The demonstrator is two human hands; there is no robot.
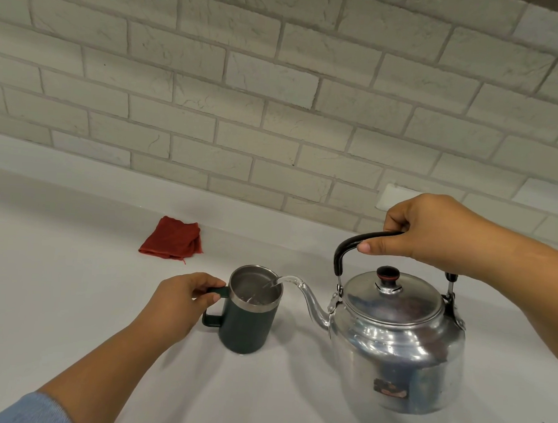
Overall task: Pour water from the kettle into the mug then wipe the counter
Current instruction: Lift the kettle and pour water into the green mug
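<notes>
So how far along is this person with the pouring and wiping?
Midway through the pour. The right hand tilts the kettle, and water streams into the mug, steadied by the left hand. Wiping is left: the red cloth lies folded on the counter.

Shiny dented metal kettle, matt dark mug, red cloth, rough brick wall

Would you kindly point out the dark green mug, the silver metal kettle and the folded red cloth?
dark green mug (248,331): head view, outer wall.
silver metal kettle (396,350): head view, shiny body.
folded red cloth (171,238): head view, middle of its top.
</notes>
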